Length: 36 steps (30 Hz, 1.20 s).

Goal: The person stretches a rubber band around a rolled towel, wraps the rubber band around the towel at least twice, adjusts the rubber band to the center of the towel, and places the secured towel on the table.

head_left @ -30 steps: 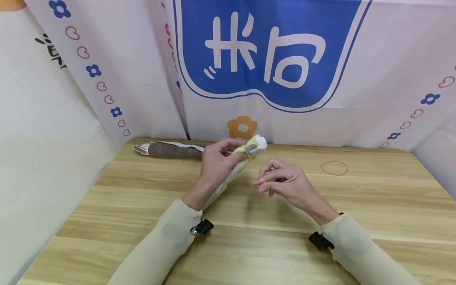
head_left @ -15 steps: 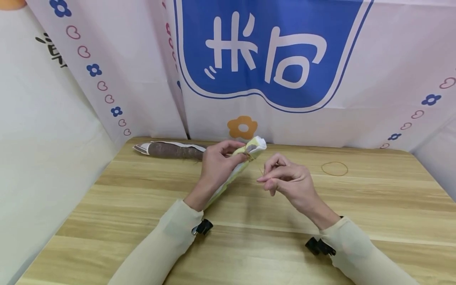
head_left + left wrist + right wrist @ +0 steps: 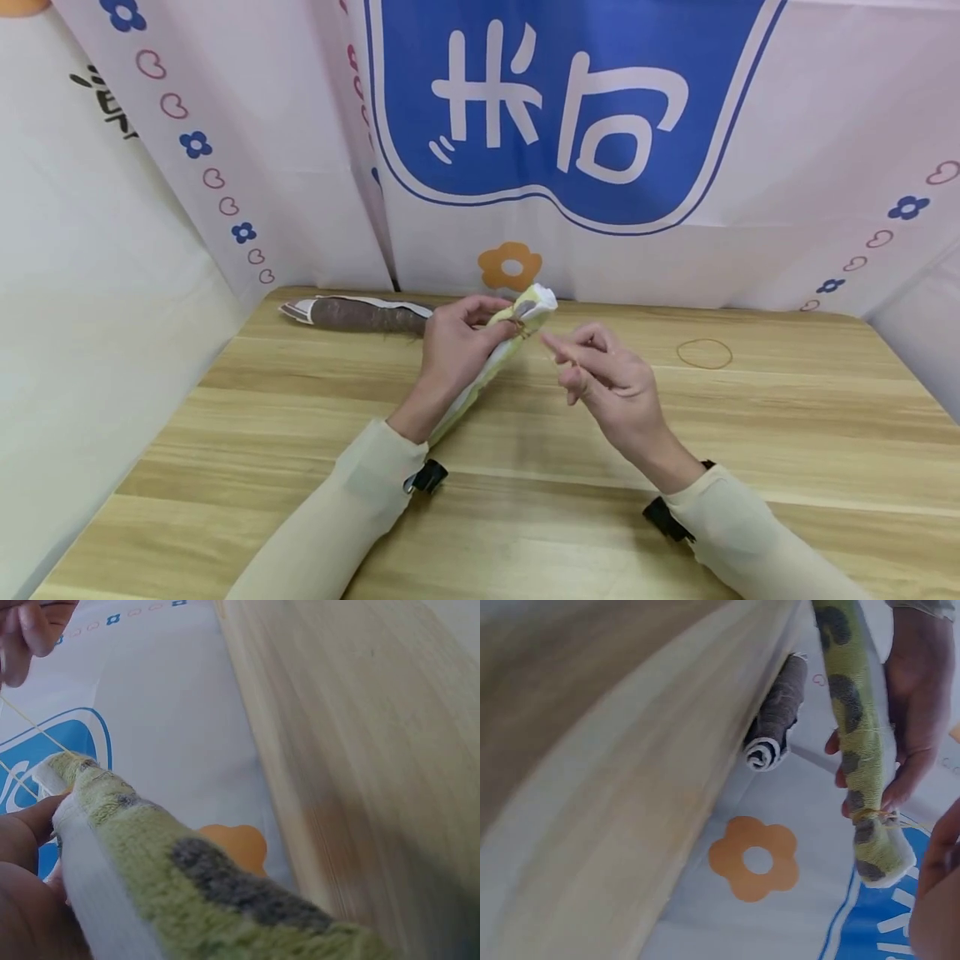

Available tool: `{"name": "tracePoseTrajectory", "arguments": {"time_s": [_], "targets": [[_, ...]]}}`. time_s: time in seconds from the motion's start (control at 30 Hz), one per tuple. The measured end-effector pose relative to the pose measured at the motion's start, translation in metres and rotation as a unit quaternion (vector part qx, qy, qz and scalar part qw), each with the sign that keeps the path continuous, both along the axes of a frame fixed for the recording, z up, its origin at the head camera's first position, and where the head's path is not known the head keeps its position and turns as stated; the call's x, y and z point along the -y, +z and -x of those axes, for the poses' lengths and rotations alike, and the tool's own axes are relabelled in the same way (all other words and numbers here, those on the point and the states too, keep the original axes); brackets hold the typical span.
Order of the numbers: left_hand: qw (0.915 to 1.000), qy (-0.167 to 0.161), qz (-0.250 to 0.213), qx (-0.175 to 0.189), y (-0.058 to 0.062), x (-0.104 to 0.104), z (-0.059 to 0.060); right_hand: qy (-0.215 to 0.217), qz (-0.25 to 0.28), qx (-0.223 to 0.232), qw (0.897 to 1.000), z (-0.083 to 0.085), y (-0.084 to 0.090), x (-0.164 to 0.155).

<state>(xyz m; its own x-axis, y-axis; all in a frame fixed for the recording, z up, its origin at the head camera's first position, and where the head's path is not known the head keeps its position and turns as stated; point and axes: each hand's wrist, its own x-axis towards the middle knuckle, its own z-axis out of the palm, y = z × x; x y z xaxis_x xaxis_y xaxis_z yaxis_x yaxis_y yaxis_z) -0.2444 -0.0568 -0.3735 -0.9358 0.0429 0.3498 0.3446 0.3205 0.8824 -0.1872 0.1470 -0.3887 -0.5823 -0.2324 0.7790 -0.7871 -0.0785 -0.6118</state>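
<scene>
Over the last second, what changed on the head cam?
The right hand rose and moved toward the banded end of the rolled green towel, pinching the rubber band stretched from it. The left hand kept gripping the towel; the brown roll and loose rubber band on the table stayed put.

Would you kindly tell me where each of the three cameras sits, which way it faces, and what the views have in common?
Head: worn on the head, looking forward and down at the wooden table; both sleeved forearms, left hand and right hand show.
Left wrist: looks along the green rolled towel toward the backdrop; left hand's fingers show.
Right wrist: looks across the table edge at the towel in the left hand, with a brown rolled towel beyond.
Shared: all three show the green towel and the rubber band round its end.
</scene>
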Motion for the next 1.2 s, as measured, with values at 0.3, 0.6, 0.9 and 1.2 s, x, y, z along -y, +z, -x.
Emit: {"name": "tracePoseTrajectory", "arguments": {"time_s": [0.3, 0.6, 0.9, 1.2], "targets": [[0.9997, 0.017, 0.003, 0.014, -0.002, -0.001, 0.002, -0.198, -0.143, 0.068, 0.967, 0.003, 0.001, -0.011], [0.9987, 0.035, -0.001, -0.037, -0.002, -0.006, -0.002, -0.276, -0.268, 0.091, 0.919, 0.007, 0.004, -0.019], [0.9971, 0.028, -0.023, -0.067, -0.001, -0.010, -0.007, -0.162, -0.205, 0.250, 0.932, 0.003, 0.005, -0.012], [0.9948, -0.007, -0.032, -0.096, 0.000, -0.011, -0.011, -0.114, -0.134, 0.342, 0.923, 0.008, 0.008, -0.013]]}}
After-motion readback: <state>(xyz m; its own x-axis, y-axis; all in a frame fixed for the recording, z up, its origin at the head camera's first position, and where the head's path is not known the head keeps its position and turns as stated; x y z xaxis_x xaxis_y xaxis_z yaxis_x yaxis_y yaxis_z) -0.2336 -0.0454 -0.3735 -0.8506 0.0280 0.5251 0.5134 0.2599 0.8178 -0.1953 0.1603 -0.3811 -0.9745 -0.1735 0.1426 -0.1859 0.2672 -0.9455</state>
